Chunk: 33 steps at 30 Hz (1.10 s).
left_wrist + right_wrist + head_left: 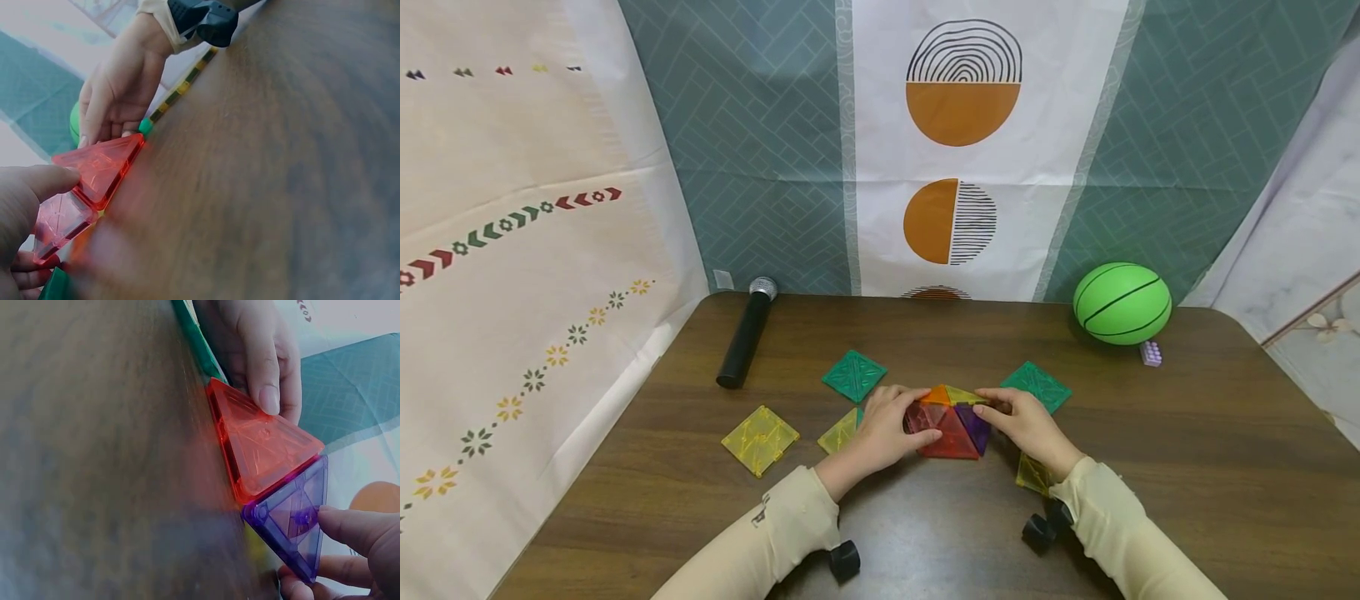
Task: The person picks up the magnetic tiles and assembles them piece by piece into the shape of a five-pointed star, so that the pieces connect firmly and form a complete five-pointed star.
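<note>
Triangular magnetic tiles are joined into one raised shape on the table, with a red tile and a purple tile on the near side. An orange tile and a yellow tile form its far side. My left hand holds the left part, its thumb on the red tile and fingers around a pinkish-red tile. With the thumb on the purple tile's face and fingers behind it, my right hand grips the right side. The shape's inside is hidden.
Green square tiles and yellow square tiles lie around the hands. A black microphone rests at the back left. At the back right are a green ball and a small purple block. Fabric hangs behind the table.
</note>
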Each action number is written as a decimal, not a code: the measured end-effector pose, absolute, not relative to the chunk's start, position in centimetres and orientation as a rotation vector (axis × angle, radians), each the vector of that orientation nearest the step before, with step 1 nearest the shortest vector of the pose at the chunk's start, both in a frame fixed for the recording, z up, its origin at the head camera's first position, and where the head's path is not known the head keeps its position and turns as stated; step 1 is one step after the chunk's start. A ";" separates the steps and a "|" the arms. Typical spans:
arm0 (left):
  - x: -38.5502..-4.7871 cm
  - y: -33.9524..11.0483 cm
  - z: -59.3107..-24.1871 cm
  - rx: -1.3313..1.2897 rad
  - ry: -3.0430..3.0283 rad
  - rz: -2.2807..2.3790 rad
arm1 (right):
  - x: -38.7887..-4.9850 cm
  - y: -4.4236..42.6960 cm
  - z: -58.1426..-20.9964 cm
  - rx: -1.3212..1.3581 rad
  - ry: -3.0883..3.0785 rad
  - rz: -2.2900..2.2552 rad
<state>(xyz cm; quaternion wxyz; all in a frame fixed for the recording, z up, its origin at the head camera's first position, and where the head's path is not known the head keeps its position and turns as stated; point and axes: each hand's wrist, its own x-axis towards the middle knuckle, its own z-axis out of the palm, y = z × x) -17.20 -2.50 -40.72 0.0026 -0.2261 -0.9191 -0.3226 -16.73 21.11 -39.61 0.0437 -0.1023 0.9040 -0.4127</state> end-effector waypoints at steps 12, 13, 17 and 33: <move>-17.8 -2.5 -40.9 -0.714 -2.881 -1.013 | -17.0 20.9 -39.8 -0.307 2.839 -1.231; -17.8 -2.5 -40.9 -0.713 -2.882 -1.013 | -17.1 20.8 -39.9 -0.303 2.846 -1.229; -18.1 -2.5 -40.9 -0.700 -2.883 -1.020 | -17.2 20.7 -39.9 -0.303 2.867 -1.220; -18.3 -2.6 -41.3 -0.731 -2.864 -0.980 | -17.3 20.5 -40.0 -0.323 2.901 -1.142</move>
